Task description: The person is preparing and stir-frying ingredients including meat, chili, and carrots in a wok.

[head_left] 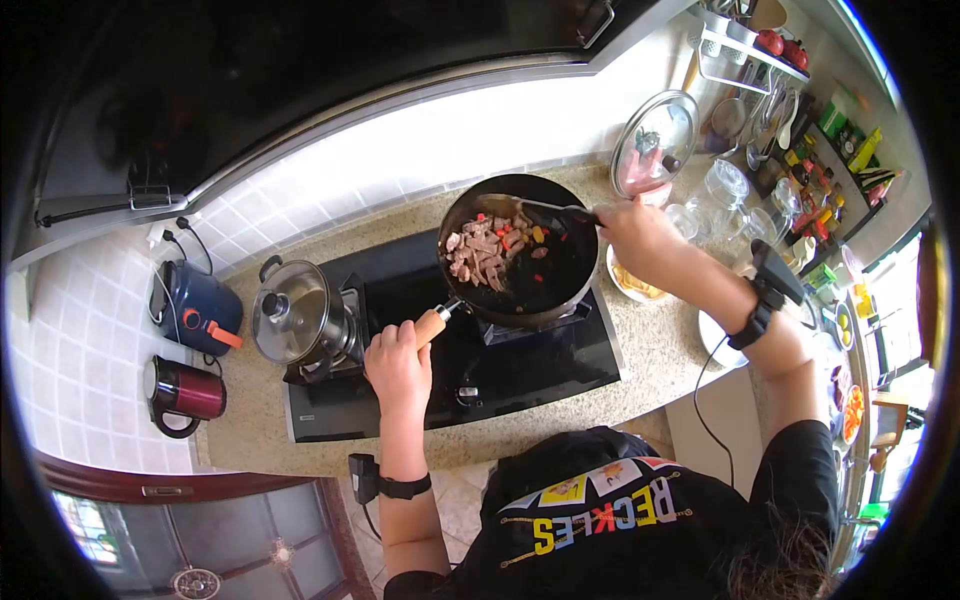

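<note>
My left hand [398, 368] is closed round the wooden handle [432, 326] of a black wok [560, 300] on the right side of the stove. Sliced meat [482, 254] with red and yellow pepper bits lies in the left part of the wok. Over the wok's right rim, my right hand [640, 238] grips the dark handle of a metal spatula [545, 205]. The spatula's blade rests at the upper edge of the meat, partly hidden by it.
A lidded pot [297, 312] stands on the left side of the black stove [440, 385]. Farther left are a blue appliance [200, 305] and a dark red kettle [190, 388]. A glass lid [655, 145] leans behind the wok. A bowl of pale slices [637, 285] sits right of it.
</note>
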`<state>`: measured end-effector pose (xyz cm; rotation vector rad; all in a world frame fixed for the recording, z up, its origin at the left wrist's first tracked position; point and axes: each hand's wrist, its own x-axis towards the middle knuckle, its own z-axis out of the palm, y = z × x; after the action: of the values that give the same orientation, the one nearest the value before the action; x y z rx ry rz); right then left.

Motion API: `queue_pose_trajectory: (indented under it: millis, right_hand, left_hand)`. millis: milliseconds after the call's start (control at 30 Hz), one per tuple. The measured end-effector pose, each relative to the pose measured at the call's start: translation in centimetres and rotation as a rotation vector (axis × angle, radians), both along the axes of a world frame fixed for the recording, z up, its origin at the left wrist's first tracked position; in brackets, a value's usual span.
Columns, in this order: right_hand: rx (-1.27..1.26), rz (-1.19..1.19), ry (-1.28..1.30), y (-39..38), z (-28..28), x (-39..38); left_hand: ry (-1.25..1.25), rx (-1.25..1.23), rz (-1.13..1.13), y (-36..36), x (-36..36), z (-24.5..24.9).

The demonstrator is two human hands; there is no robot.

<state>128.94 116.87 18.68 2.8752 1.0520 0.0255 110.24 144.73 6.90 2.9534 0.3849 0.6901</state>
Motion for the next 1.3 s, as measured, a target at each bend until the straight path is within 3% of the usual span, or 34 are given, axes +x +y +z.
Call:
queue_pose_trajectory:
  millis: [33, 100, 167, 233, 267, 367, 400, 500, 600, 633, 667, 700, 800, 867, 900, 1067, 1167, 1200, 1300]
  right_hand:
    - [0.002, -0.004, 0.005, -0.1, -1.5, 0.2]
    - [0.268, 0.104, 0.084, 0.0, -4.4, 0.9]
    - [0.317, 0.214, 0.125, -2.8, -4.6, 0.3]
    - [0.191, 0.370, 0.089, -3.4, -3.9, 0.5]
    - [-0.028, 0.330, 0.049, -4.8, -1.5, 0.1]
    - [0.061, 0.415, -0.231, -6.8, 2.7, 0.5]
    - [-0.034, 0.229, -0.140, -7.0, 6.7, -0.5]
    - [-0.138, 0.315, -0.275, -7.0, 9.9, -2.2]
    - [-0.080, 0.453, -0.305, -6.2, 7.6, -2.5]
    - [-0.172, 0.356, -0.163, -5.3, 8.7, -3.2]
    - [-0.375, 0.346, -0.237, -3.1, 5.2, -3.6]
    - [-0.349, 0.275, -0.130, -0.9, 3.6, -3.2]
    - [-0.349, 0.183, -0.132, 0.0, 3.3, -1.6]
    - [-0.078, -0.014, -0.266, -0.4, 4.3, 0.0]
    - [-0.002, -0.052, -0.010, 0.0, 7.2, 1.4]
    - [-0.183, -0.141, 0.005, 1.6, 7.2, 4.3]
    - [-0.104, -0.204, 0.156, 2.4, 5.0, 7.2]
    - [-0.044, -0.196, 0.323, 2.8, 4.8, 7.6]
    - [-0.018, -0.120, 0.354, 2.9, 3.5, 5.2]
  left_hand:
    - [0.004, -0.003, -0.001, 0.0, -0.1, 0.0]
    - [0.004, -0.007, 0.000, 0.2, 0.0, -0.1]
    - [0.092, -0.043, 0.035, 0.0, 0.1, -0.2]
    - [0.089, -0.046, 0.039, 0.3, 0.2, -0.2]
    - [0.092, -0.050, 0.039, 0.1, 0.2, -0.3]
    - [0.010, 0.005, -0.003, 0.0, 0.2, -0.2]
    - [0.018, 0.019, -0.006, 0.0, 0.2, -0.2]
    - [0.013, 0.032, -0.003, 0.0, 0.2, -0.3]
    - [-0.005, 0.032, 0.001, 0.0, 0.2, -0.6]
    - [-0.005, 0.032, 0.002, 0.0, 0.2, -0.6]
    - [-0.001, 0.030, -0.002, -0.1, 0.3, -0.6]
    - [0.002, 0.032, -0.002, 0.0, 0.1, -0.5]
    - [0.002, 0.033, -0.012, 0.1, 0.0, -0.6]
    - [-0.015, 0.044, -0.013, 0.0, 0.0, -0.5]
    - [-0.033, 0.051, -0.011, 0.1, 0.0, -0.7]
    - [-0.033, 0.039, -0.005, 0.1, 0.1, -0.9]
    - [-0.047, 0.039, -0.007, 0.1, 0.2, -0.9]
    - [-0.051, 0.033, -0.014, 0.2, 0.2, -1.0]
    - [-0.045, 0.033, -0.025, 0.3, 0.0, -0.9]
